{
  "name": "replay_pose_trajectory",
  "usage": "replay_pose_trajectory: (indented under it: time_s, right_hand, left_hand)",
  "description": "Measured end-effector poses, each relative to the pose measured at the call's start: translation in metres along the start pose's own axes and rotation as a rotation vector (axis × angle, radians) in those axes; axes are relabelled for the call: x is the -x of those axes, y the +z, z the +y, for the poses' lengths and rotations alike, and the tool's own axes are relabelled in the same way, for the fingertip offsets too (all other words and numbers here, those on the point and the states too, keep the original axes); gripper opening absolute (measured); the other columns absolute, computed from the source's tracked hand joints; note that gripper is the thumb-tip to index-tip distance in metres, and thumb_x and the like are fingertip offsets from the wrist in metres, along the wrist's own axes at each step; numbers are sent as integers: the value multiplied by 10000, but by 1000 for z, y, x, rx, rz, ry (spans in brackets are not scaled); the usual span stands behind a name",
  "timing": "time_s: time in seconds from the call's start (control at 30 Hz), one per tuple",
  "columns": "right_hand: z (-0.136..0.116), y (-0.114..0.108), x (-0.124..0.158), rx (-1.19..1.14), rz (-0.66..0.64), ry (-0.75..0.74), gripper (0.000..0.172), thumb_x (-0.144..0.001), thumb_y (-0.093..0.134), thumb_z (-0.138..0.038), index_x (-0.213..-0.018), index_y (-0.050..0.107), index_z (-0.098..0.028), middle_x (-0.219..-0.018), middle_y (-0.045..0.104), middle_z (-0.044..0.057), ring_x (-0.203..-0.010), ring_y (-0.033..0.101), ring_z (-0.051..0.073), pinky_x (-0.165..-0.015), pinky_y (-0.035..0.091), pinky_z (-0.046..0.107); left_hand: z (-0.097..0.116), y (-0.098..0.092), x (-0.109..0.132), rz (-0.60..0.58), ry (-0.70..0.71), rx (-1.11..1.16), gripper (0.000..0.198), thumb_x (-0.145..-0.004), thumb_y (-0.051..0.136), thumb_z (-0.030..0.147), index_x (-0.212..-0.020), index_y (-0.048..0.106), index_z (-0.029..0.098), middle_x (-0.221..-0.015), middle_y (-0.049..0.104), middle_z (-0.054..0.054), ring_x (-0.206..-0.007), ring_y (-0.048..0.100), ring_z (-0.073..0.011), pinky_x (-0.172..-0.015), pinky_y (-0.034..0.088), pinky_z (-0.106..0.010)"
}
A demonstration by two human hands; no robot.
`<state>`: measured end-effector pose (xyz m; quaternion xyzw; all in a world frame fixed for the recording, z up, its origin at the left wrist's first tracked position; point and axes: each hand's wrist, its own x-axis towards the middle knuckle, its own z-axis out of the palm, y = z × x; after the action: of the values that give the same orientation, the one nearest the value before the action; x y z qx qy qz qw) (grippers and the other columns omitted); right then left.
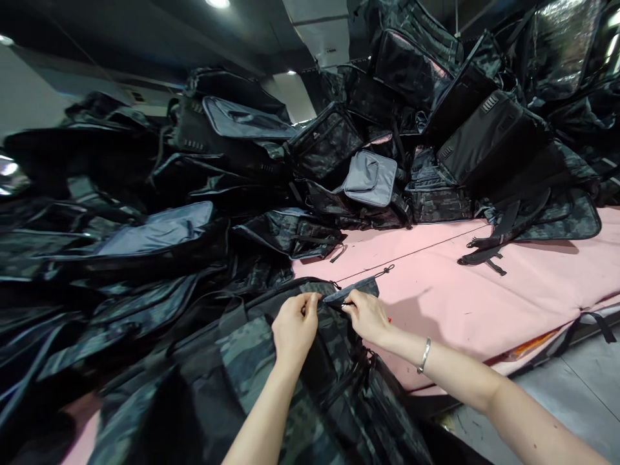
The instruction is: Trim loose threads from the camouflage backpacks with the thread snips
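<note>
A dark camouflage backpack [252, 349] lies in front of me, its top end toward the pink surface. My left hand [296, 326] is closed in a pinch at the backpack's top edge, thumb and fingertips together. Just right of it, my right hand [365, 315] is closed on a small grey-black fabric flap [365, 286] that sticks out from the same edge. A thin black cord loop [387, 270] extends beyond the flap. The fingers partly hide what lies between both hands. A silver bracelet [424, 355] circles my right wrist.
Black camouflage backpacks [334, 142] are heaped behind and on the left [121, 284], some showing grey lining. Another bag with straps [547, 216] lies at the right on the pink covering [436, 290]. Grey floor [576, 361] shows at lower right.
</note>
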<state>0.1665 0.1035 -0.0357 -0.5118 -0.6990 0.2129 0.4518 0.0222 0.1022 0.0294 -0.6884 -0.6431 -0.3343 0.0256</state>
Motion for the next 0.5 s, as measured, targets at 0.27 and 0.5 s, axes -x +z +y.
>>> replay_pose_trajectory:
  time_s: [0.27, 0.5]
  right_hand:
    - [-9, -17, 37, -385, 14, -11, 145, -896, 425, -317, -919, 523, -213, -885, 633, 33, -871, 616, 175, -775, 484, 281]
    - [32, -13, 169, -487, -202, 240, 285, -668, 629, -398, -945, 596, -342, -746, 676, 20, -740, 683, 270, -644, 567, 364]
  left_hand:
    - [-1, 2, 2, 7, 3, 100, 303, -840, 388, 356, -775, 636, 194, -808, 650, -55, -805, 586, -193, -760, 433, -308]
    - [-10, -6, 3, 11, 54, 208, 226, -841, 439, 288, -825, 646, 201, -823, 654, -30, -799, 597, -154, -741, 458, -270]
